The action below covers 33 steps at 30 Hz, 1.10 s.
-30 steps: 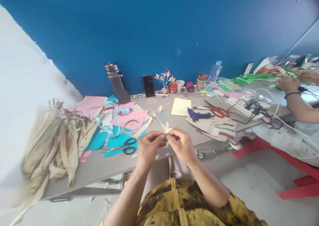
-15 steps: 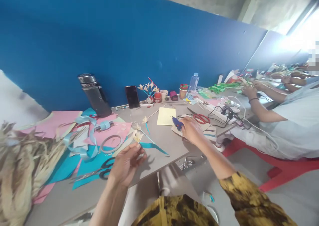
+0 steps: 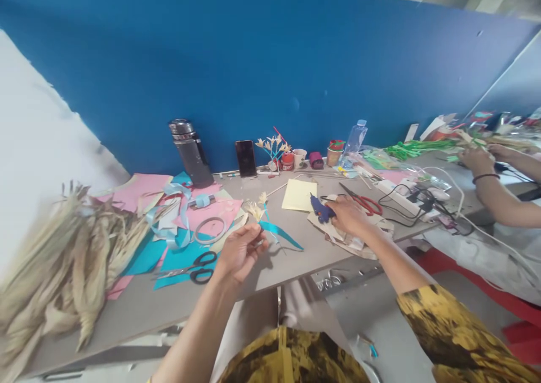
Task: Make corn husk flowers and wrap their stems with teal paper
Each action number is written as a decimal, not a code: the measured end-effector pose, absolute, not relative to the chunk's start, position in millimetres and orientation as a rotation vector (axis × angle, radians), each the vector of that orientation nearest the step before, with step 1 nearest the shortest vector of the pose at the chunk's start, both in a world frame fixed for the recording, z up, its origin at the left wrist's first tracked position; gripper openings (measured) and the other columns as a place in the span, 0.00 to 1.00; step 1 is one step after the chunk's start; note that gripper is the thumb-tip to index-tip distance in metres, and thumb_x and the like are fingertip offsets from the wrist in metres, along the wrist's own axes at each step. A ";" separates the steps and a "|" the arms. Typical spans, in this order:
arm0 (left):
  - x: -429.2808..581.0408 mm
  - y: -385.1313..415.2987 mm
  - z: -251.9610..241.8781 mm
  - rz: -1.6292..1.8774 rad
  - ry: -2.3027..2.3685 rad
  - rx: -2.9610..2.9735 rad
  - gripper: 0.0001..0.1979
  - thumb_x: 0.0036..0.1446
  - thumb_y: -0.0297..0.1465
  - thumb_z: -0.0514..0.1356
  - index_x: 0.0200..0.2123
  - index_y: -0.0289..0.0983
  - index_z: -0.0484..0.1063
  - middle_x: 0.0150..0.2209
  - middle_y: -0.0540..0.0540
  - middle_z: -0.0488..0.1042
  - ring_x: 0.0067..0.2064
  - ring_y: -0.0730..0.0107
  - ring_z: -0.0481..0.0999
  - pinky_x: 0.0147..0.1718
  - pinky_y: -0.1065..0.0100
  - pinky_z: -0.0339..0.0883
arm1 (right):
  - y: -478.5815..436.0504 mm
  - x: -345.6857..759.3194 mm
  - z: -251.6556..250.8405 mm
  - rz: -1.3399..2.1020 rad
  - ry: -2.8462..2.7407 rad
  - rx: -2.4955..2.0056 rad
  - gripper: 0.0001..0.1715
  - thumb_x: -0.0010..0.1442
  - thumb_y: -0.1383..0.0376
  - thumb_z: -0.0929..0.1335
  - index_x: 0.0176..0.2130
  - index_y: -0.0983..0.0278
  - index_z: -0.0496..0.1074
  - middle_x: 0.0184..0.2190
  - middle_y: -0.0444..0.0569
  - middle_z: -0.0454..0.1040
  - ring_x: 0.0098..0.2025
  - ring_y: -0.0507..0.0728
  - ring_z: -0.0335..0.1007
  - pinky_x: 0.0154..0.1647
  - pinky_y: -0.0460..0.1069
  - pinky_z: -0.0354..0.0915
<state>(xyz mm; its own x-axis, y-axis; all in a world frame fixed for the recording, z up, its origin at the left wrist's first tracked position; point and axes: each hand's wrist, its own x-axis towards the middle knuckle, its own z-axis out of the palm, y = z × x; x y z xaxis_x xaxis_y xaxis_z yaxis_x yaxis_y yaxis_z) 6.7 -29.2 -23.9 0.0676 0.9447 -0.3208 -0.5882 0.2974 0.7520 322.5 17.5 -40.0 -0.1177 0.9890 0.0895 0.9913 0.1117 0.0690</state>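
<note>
My left hand [image 3: 242, 252] pinches the base of a small pale husk flower [image 3: 256, 210] with a strip of blue ribbon [image 3: 282, 235] trailing to the right from the fingertips. Another small flower [image 3: 263, 197] on a blue stem lies just behind it. My right hand [image 3: 349, 217] is closed around a blue glue gun [image 3: 320, 209], which is low over a piece of cardboard [image 3: 338, 239]. The nozzle points away, beside a yellow sheet of paper [image 3: 299, 194]. Red-handled scissors [image 3: 367, 203] lie just beyond the right hand.
Black-handled scissors [image 3: 202, 267], a tape ring [image 3: 196, 232] and coloured paper lie left, beside dried husks [image 3: 84, 265]. A thermos [image 3: 192, 155], phone [image 3: 245, 159] and finished flowers [image 3: 274, 145] stand along the wall. Right are a power strip [image 3: 399, 196] with cables and a co-worker's hand [image 3: 477, 160].
The view has turned to the left, so things on the table appear farther right. Both hands keep their holds on the flower and the glue gun.
</note>
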 end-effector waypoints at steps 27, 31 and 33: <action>23.7 -24.8 -19.4 1.179 0.896 0.534 0.10 0.46 0.25 0.74 0.26 0.31 0.75 0.24 0.48 0.72 0.28 0.72 0.74 0.29 0.67 0.78 | -41.5 269.7 -3.1 0.018 -2.434 -0.976 0.08 0.69 0.61 0.64 0.46 0.62 0.68 0.42 0.55 0.74 0.43 0.60 0.70 0.44 0.54 0.64; 24.9 -24.4 -19.0 1.170 0.892 0.532 0.10 0.46 0.26 0.74 0.26 0.31 0.75 0.24 0.47 0.72 0.27 0.72 0.74 0.29 0.67 0.77 | -45.0 265.8 -1.6 0.036 -2.548 -0.973 0.07 0.70 0.62 0.63 0.41 0.62 0.68 0.34 0.50 0.73 0.36 0.59 0.66 0.39 0.52 0.59; 26.2 -24.5 -18.5 1.180 0.902 0.520 0.10 0.45 0.26 0.74 0.26 0.31 0.76 0.25 0.47 0.73 0.28 0.72 0.74 0.27 0.68 0.76 | -44.9 266.4 -1.2 0.034 -2.583 -0.949 0.07 0.69 0.62 0.63 0.41 0.62 0.68 0.33 0.50 0.72 0.36 0.58 0.66 0.39 0.52 0.57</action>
